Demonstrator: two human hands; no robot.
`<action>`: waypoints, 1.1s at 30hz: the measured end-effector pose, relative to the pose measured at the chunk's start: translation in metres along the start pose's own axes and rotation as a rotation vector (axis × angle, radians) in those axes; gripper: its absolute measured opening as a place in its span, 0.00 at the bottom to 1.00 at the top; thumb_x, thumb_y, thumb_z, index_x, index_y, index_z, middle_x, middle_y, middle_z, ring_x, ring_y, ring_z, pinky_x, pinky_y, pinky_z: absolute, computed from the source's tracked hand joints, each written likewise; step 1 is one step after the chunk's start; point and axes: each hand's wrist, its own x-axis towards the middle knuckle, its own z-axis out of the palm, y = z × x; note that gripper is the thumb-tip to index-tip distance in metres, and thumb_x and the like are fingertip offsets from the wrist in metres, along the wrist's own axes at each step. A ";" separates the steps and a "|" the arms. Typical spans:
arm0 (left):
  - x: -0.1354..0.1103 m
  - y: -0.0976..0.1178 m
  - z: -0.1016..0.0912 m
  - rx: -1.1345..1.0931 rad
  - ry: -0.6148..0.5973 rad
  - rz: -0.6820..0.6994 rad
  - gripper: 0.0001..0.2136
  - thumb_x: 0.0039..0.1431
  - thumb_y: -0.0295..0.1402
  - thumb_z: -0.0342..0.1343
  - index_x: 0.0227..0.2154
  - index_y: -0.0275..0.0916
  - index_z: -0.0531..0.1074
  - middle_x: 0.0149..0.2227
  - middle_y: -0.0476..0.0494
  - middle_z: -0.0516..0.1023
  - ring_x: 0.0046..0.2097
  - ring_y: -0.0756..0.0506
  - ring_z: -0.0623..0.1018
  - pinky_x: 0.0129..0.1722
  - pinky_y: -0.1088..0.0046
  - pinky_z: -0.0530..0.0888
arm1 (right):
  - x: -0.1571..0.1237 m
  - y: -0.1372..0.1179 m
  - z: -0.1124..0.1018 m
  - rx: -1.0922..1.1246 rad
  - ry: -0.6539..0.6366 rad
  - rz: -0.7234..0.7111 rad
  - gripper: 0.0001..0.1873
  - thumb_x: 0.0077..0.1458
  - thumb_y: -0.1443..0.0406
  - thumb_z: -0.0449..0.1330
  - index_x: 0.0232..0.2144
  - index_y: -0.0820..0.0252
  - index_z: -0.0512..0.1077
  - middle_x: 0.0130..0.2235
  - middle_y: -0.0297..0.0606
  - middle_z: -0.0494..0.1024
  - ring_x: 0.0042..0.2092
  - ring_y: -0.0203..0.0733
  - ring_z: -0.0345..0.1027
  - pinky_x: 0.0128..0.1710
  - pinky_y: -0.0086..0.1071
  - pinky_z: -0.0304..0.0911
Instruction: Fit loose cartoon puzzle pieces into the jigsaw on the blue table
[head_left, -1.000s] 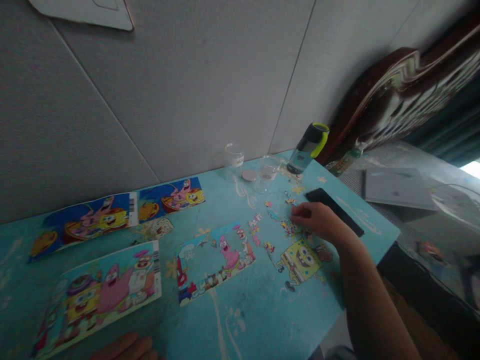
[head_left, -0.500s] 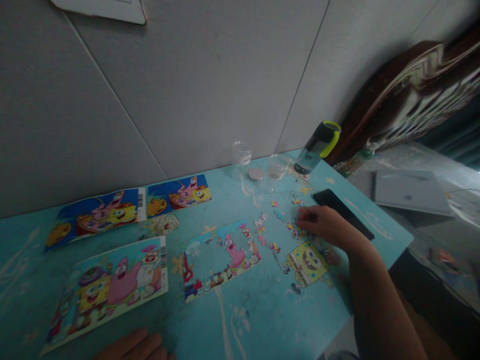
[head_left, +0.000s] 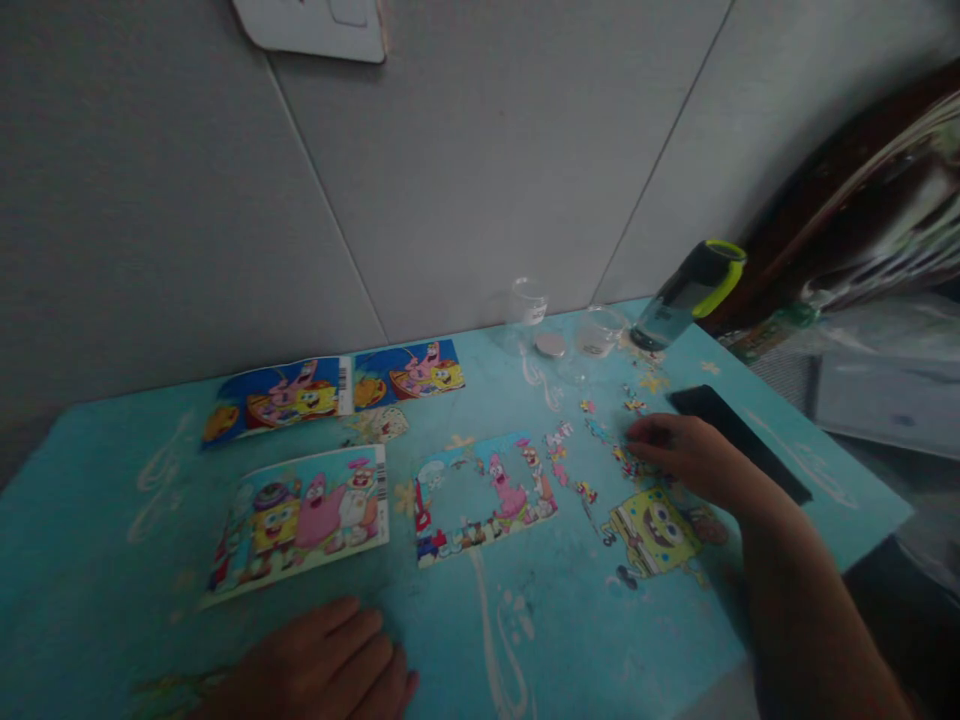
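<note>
My right hand (head_left: 679, 450) reaches over the loose jigsaw pieces (head_left: 626, 462), its fingers curled downward and close together. Whatever is under the fingertips is hidden. My left hand (head_left: 330, 660) lies on the table near its front edge, fingers stretched out and holding nothing. Between the hands is a partly joined jigsaw puzzle (head_left: 512, 503), a frame of pieces around a bare middle. To its left lies a reference picture (head_left: 319, 520) showing the cartoon characters. More loose jigsaw pieces (head_left: 560, 455) are strewn just right of the puzzle.
Two blue cartoon pictures (head_left: 281, 395) lie along the wall. Clear plastic cups (head_left: 529, 302), a round lid (head_left: 550, 345) and a dark bottle (head_left: 686, 295) stand at the back. A black phone-like slab (head_left: 739, 440) lies right of my right hand. The tablecloth (head_left: 592, 640) has printed cartoon figures.
The view has swung left, so the table's things appear further right. More of my left hand shows at the bottom. My right hand stays over the loose pieces with fingers curled.
</note>
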 end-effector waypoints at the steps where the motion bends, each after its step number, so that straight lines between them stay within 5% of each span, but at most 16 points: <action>1: 0.006 0.000 -0.004 -0.001 -0.040 0.026 0.06 0.63 0.26 0.57 0.30 0.41 0.71 0.23 0.53 0.72 0.27 0.49 0.72 0.37 0.68 0.72 | 0.001 0.003 0.001 0.000 0.005 -0.001 0.12 0.53 0.57 0.64 0.37 0.55 0.81 0.34 0.38 0.82 0.33 0.44 0.75 0.33 0.35 0.69; 8: 0.021 -0.004 -0.010 0.032 -0.089 0.039 0.09 0.63 0.28 0.55 0.26 0.39 0.70 0.21 0.52 0.67 0.24 0.48 0.66 0.25 0.65 0.61 | 0.011 0.023 0.008 0.076 0.067 -0.010 0.13 0.50 0.59 0.67 0.39 0.55 0.82 0.41 0.53 0.83 0.39 0.54 0.77 0.40 0.44 0.69; 19: 0.025 -0.011 -0.003 0.147 -0.056 0.018 0.10 0.63 0.30 0.58 0.26 0.38 0.68 0.21 0.52 0.65 0.25 0.49 0.65 0.26 0.67 0.59 | 0.014 0.025 0.001 -0.018 0.103 0.000 0.16 0.49 0.52 0.68 0.37 0.52 0.84 0.39 0.55 0.83 0.36 0.58 0.78 0.35 0.50 0.68; 23: 0.035 -0.023 0.005 0.242 -0.079 -0.046 0.06 0.63 0.29 0.59 0.30 0.38 0.71 0.24 0.50 0.68 0.30 0.46 0.69 0.32 0.66 0.66 | 0.002 -0.028 0.011 0.010 0.161 -0.139 0.16 0.57 0.50 0.62 0.39 0.50 0.82 0.41 0.50 0.83 0.39 0.55 0.77 0.38 0.46 0.69; 30: 0.054 -0.034 0.018 0.180 -0.108 -0.242 0.07 0.67 0.28 0.51 0.41 0.34 0.73 0.38 0.40 0.75 0.48 0.39 0.72 0.48 0.58 0.70 | 0.000 -0.158 0.075 0.179 -0.316 -0.399 0.15 0.61 0.55 0.58 0.34 0.56 0.81 0.30 0.35 0.82 0.31 0.41 0.72 0.30 0.31 0.65; 33: 0.054 -0.034 0.022 0.121 -0.111 -0.342 0.09 0.67 0.28 0.50 0.45 0.33 0.73 0.42 0.36 0.75 0.52 0.37 0.72 0.52 0.52 0.70 | 0.015 -0.181 0.096 0.182 -0.327 -0.426 0.14 0.59 0.58 0.59 0.33 0.58 0.81 0.30 0.34 0.81 0.31 0.40 0.72 0.32 0.32 0.66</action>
